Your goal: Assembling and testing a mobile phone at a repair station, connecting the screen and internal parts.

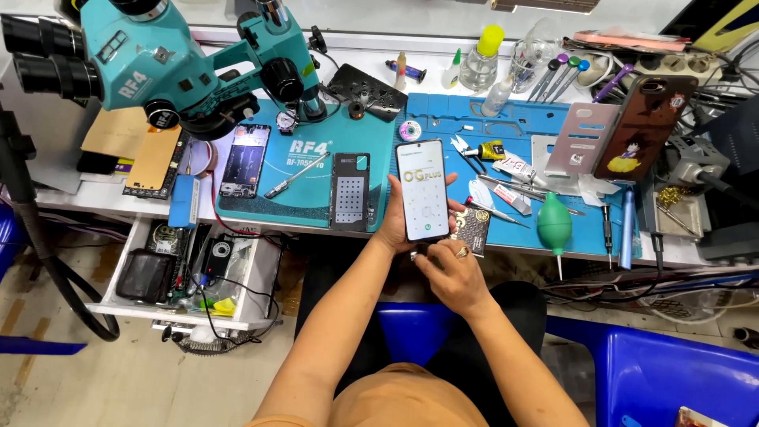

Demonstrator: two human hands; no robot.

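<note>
Right hand (pixel 449 273), ring on one finger, was curled at the bottom edge of the smartphone (pixel 422 190), fingertips touching it; whether it pinched anything could not be told. Left hand (pixel 398 224) gripped the phone from behind, screen lit and facing up, above the table's front edge. Just right lay a green air blower (pixel 554 224). Beyond, blue work mat (pixel 443 119); far left, teal microscope (pixel 166 63).

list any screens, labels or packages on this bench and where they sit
Phone: lit white screen, upright in left hand, right hand at its bottom edge.
Small black packet: gold print, just right of the phone.
Phone case: brown, cartoon figure, far right.
Blue mat: white logo, under microscope.
</note>
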